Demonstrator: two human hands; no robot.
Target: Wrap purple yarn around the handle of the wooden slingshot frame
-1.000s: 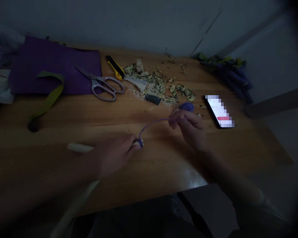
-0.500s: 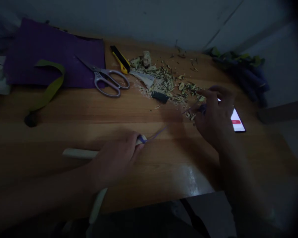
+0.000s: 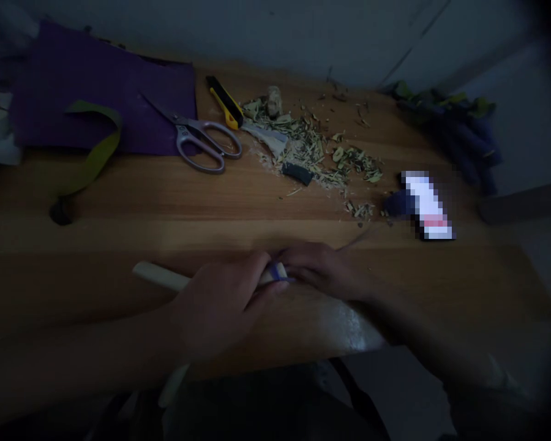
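Note:
My left hand [image 3: 220, 300] is closed around pale wooden-looking strips. One pale strip [image 3: 160, 277] reaches out to the left of it, and a second pale piece [image 3: 175, 384] pokes out below my wrist near the table edge. Whether the two join is hidden by the hand. Purple thread [image 3: 275, 271] wraps the tip that shows past my left thumb. Right beside that tip, my right hand [image 3: 326, 269] pinches the thread with bent fingers. A loose thread length trails up and right from behind it.
Scissors [image 3: 206, 144] lie partly on a purple sheet [image 3: 119, 92], beside a yellow cutter knife [image 3: 224, 103]. Shavings [image 3: 307, 144] and a dark block [image 3: 296, 173] are behind my hands. A lit phone [image 3: 428, 205], dark blue spool-like object [image 3: 397, 203] and purple bundle [image 3: 463, 131] are at right.
My right hand has come down and left from near the phone to the bound tip, uncovering the phone. The left hand has shifted slightly right with the pale strips.

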